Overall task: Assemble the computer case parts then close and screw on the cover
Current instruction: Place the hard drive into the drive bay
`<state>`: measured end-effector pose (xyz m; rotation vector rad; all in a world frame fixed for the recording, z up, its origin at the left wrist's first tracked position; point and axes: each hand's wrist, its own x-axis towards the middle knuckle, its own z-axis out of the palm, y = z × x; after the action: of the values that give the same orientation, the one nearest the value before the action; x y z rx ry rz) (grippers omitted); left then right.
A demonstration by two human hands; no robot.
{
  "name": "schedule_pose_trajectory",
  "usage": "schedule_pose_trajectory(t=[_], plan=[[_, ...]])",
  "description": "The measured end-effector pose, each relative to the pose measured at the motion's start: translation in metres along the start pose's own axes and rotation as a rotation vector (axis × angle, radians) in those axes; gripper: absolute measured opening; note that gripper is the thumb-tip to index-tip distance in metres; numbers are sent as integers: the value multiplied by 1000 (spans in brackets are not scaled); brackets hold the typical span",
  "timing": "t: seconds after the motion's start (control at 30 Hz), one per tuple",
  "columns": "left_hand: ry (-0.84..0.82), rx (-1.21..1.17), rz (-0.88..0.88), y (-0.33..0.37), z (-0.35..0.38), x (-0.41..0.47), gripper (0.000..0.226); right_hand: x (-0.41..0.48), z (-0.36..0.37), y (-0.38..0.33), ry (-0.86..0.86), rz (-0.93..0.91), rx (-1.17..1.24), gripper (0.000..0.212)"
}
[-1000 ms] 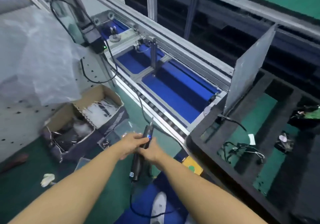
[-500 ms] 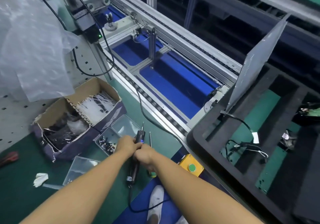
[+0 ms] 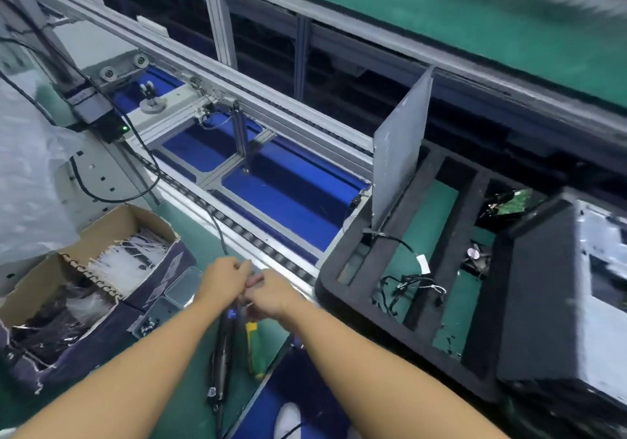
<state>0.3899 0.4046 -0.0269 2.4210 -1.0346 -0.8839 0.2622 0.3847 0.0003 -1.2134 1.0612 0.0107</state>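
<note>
Head view: left hand (image 3: 222, 280) and right hand (image 3: 273, 297) meet, fingers blurred, grip indeterminate; electric screwdriver (image 3: 222, 347) lies just beneath

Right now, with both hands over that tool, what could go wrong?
The electric screwdriver shows a blue light, so may be live while the left hand and right hand work at its tip. The clear screw tray sits beside the left forearm; a nudge might spill it. The grey panel stands on edge in the foam tray and could topple.

A torn brown cardboard box (image 3: 117, 223) of white plastic ties (image 3: 130, 264) sat left of a blue conveyor belt (image 3: 288, 201), beside crinkled clear plastic wrap (image 3: 27, 184).
</note>
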Motion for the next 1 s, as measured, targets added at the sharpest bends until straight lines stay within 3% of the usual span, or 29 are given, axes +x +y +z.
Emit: schedule_pose_trajectory(t=[0.13,0.27,0.37,0.5,0.6,0.7,0.83,0.9,1.0], plan=[[-16,-62,178,76,11,-10,46,-43,-56,-23,194,-84,-132,19],[-100,-65,359,155,43,-33,42,-91,-120,-27,387,-135,-361,13],[-221,-87,450,208,74,-58,37,-131,-170,-13,561,-79,-393,11],[-452,-189,472,278,123,-101,30,-184,-230,13,749,34,-384,12],[-606,-312,390,324,159,-143,30,-223,-275,37,930,88,-400,17],[-747,-187,370,357,196,-179,52,-262,-324,72,1097,164,-457,27],[-781,-5,522,383,241,-210,65,-288,-369,123,996,336,-543,49],[-711,40,499,388,258,-219,70,-287,-382,139,890,361,-583,45],[-528,61,522,389,272,-223,56,-280,-391,148,720,337,-688,39]])
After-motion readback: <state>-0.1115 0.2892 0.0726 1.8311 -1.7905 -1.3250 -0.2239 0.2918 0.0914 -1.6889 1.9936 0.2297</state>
